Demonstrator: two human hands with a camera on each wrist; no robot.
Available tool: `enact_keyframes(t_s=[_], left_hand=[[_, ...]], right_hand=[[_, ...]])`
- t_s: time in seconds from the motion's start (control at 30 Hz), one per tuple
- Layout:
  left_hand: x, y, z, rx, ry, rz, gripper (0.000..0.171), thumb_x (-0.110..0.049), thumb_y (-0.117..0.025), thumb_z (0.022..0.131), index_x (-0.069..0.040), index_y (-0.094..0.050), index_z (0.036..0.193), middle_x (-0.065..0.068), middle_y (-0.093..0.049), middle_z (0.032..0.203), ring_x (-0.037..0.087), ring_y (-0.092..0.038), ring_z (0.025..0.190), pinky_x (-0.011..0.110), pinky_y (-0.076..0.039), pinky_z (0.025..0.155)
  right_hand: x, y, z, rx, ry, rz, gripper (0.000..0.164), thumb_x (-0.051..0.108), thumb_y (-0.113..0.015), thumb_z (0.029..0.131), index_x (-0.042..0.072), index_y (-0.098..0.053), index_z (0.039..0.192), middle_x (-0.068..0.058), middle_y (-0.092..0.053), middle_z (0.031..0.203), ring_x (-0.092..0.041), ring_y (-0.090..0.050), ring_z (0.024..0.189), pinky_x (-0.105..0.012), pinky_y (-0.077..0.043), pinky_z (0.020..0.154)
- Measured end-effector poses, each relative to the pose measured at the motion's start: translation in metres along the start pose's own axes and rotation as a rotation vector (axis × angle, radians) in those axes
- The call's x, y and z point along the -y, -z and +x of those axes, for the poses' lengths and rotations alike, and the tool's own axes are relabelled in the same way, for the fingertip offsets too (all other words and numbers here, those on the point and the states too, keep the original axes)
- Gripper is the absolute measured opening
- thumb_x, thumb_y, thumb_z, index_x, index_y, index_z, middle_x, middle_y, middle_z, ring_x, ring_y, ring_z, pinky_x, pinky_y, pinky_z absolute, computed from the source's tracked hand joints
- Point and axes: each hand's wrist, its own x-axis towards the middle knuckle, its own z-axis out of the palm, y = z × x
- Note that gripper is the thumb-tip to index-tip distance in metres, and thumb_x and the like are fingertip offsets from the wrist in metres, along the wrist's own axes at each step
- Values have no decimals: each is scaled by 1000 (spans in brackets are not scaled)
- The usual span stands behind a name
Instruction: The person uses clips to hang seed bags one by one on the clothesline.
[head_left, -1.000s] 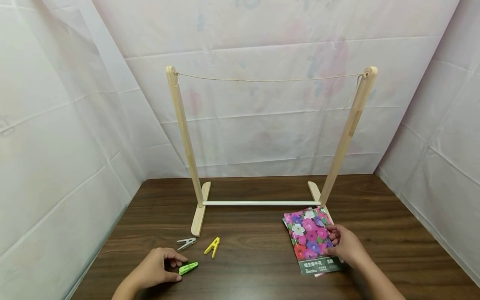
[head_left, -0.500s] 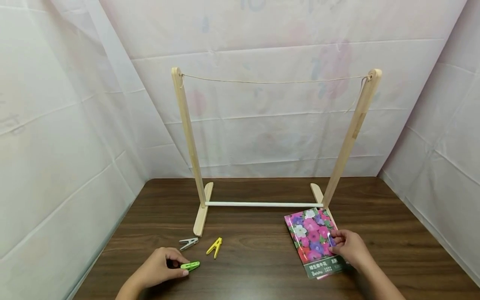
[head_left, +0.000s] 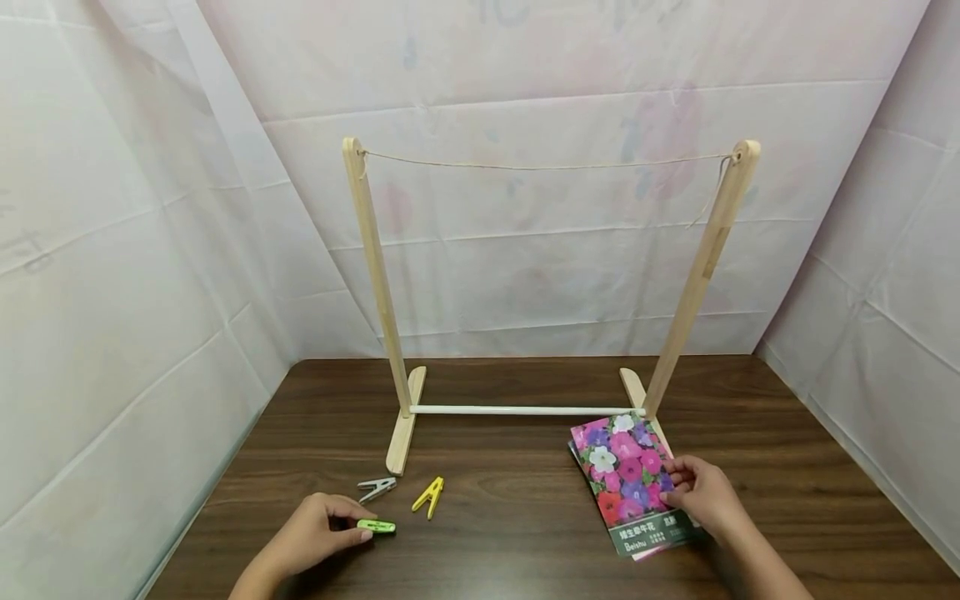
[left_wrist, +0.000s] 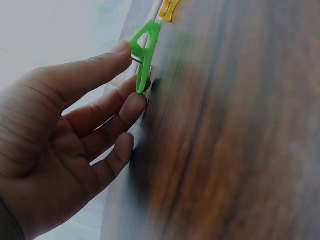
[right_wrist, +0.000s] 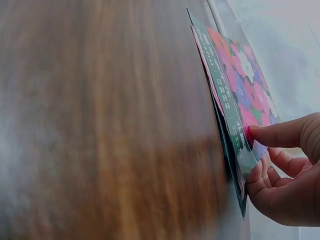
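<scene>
My left hand (head_left: 322, 531) pinches a green clothespin (head_left: 377, 527) between thumb and fingers, low over the table at the front left. In the left wrist view the clothespin (left_wrist: 145, 55) points away from the palm, its spring showing beside the thumb tip. A grey clothespin (head_left: 377, 488) and a yellow clothespin (head_left: 429, 497) lie just beyond that hand. At the right, my right hand (head_left: 703, 497) pinches the right edge of a flower seed packet (head_left: 624, 467), thumb on its printed front. More packet edges (right_wrist: 210, 85) show beneath it in the right wrist view.
A wooden frame stands behind, with a left post (head_left: 378, 283), a right post (head_left: 693, 283), a sagging string (head_left: 540, 167) between their tops and a white rod (head_left: 525, 410) low down. The packets overlap its right foot. White cloth (head_left: 525, 283) hangs around the dark table (head_left: 510, 500).
The green clothespin has turned in my left fingers, from slanting up to lying nearly level. My right hand keeps its grip on the packet, which has shifted slightly. The head view has moved a little.
</scene>
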Motion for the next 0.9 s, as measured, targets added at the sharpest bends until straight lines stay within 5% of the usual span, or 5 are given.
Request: enact_keyframes(t_s=[0.17,0.53,0.9], left_hand=[[-2,1,1,-32,13,-16,15,-19,-78,84,-8,-78,94,-1,-73,90,0,-59,75,23,-52,61],[1,1,2,-68,-67,-59,10,-3,-74,85,1,-75,94,12,-72,96,5,-64,86,24,-56,65],[-4,3,5,-75,-47,-81,14,-6,-72,87,2,-75,98,15,-69,103,1,-60,99,21,-55,75]], right_hand=[[2,2,-2,-9,4,16,38,-11,-75,73,-14,-58,107,-12,-62,89,-19,-57,79,-23,-50,64],[10,6,-3,-23,-3,76,37,-12,-70,79,-13,-55,112,-11,-62,88,-19,-57,77,-25,-51,61],[19,12,-7,28,-19,212,35,-10,-63,85,-11,-49,117,-13,-66,86,-18,-60,75,-29,-52,64]])
